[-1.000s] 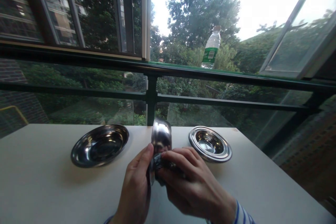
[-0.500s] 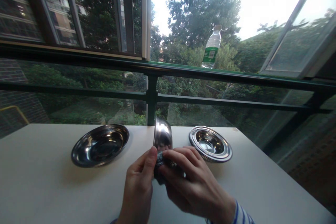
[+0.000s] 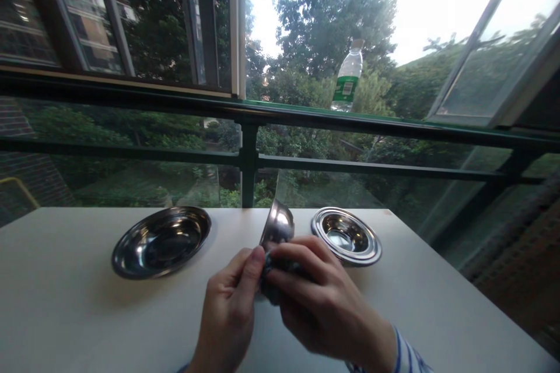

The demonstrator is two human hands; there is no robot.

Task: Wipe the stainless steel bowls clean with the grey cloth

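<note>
A shiny metal bowl (image 3: 280,224) is held on its side above the middle of the table. My left hand (image 3: 231,297) grips its near edge, thumb along the rim. Bunched in my right hand (image 3: 326,297) is a dark grey-green cloth (image 3: 272,288), pressed against the bowl's outer side. The fingers cover much of the cloth and the lower part of the bowl. To the left lies a wide metal bowl (image 3: 161,243), and to the right some stacked metal dishes (image 3: 346,237) with broad rims.
The white table (image 3: 144,326) ends at a dark green railing (image 3: 297,118) with glass below. A plastic bottle with a green label (image 3: 347,83) stands on the ledge above the railing. An open window frame (image 3: 481,41) is at the right.
The bowl in my hands has tilted, its top leaning to the right. My right hand and the cloth have shifted slightly against it. The whole view has moved a little.
</note>
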